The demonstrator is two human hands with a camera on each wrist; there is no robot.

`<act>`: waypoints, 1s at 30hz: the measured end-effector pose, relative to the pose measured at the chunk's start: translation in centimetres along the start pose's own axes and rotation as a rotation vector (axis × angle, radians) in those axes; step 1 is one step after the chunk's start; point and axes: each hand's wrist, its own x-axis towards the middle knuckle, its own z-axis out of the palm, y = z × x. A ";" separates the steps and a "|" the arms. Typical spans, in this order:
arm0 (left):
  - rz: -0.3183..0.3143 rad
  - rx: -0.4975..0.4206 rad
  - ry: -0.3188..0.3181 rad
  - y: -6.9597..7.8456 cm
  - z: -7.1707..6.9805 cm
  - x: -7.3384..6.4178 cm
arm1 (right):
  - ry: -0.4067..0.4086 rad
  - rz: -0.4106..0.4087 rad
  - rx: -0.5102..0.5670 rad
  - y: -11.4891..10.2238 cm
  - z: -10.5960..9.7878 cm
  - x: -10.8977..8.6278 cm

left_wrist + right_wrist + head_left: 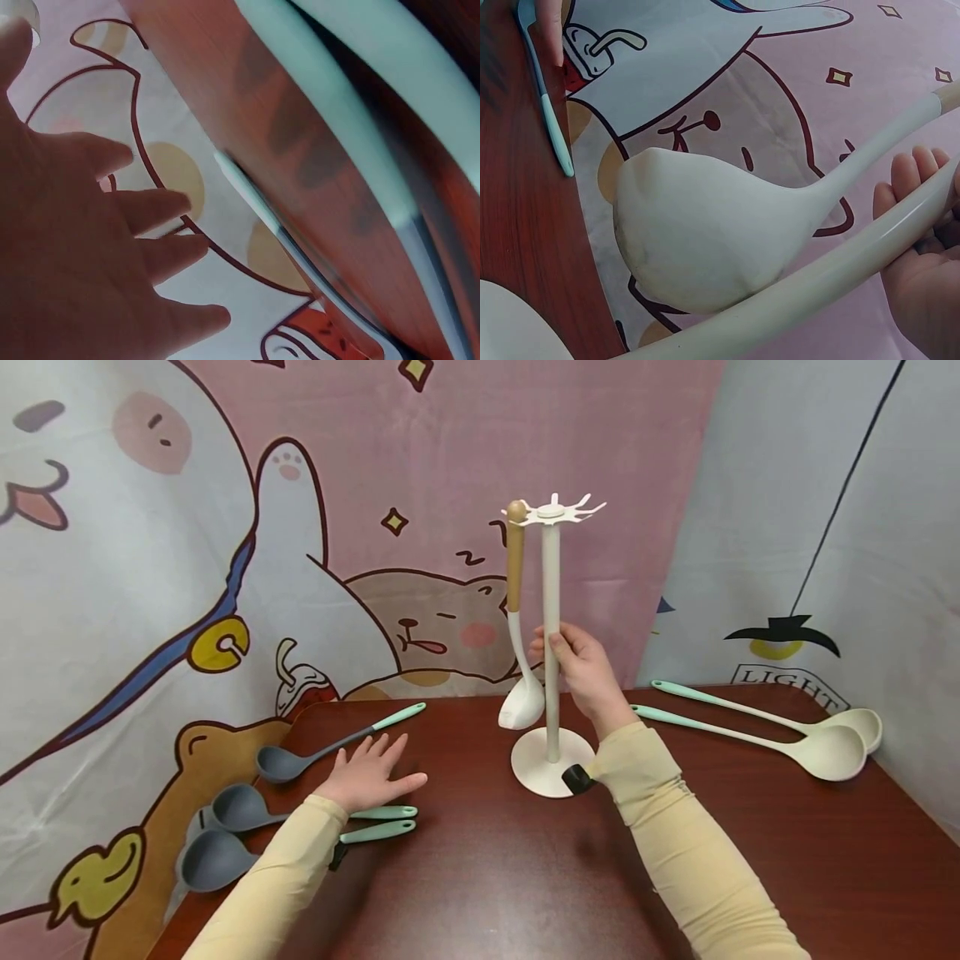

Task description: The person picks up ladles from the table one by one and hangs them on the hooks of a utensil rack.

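Observation:
My right hand grips the pole of a white utensil rack, fingers wrapped around it at about mid-height. From one of the rack's top hooks hangs a white ladle with a wooden handle, its bowl beside the pole. In the right wrist view that ladle's bowl fills the middle. My left hand is spread with straight fingers and holds nothing. It hovers above the left part of the table, close over the mint handles of two grey ladles. A third grey ladle lies just behind it.
Two cream ladles with mint handles lie on the right side of the brown table. The bowls of the near grey ladles reach the table's left edge. A printed cartoon cloth hangs behind and along the sides.

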 end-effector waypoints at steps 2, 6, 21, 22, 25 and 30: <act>-0.015 -0.002 -0.017 -0.5 -0.1 -0.1 | 0.013 -0.002 0.006 0.0 0.1 0.0; -0.036 -0.003 -0.012 -1.5 -0.1 -0.2 | 0.046 -0.005 0.019 -0.2 0.5 0.0; -0.088 0.025 -0.003 -4.3 -0.4 -1.0 | 0.223 -0.122 0.108 0.1 3.2 0.3; -0.089 0.027 -0.008 -4.4 -0.4 -1.0 | 0.235 -0.128 0.115 0.1 3.4 0.3; -0.090 0.029 -0.031 -4.7 -0.3 -0.9 | 0.275 -0.137 0.121 0.0 3.9 0.3; -0.076 0.044 -0.055 -5.1 -0.3 -0.7 | 0.326 -0.140 0.116 0.0 4.6 0.3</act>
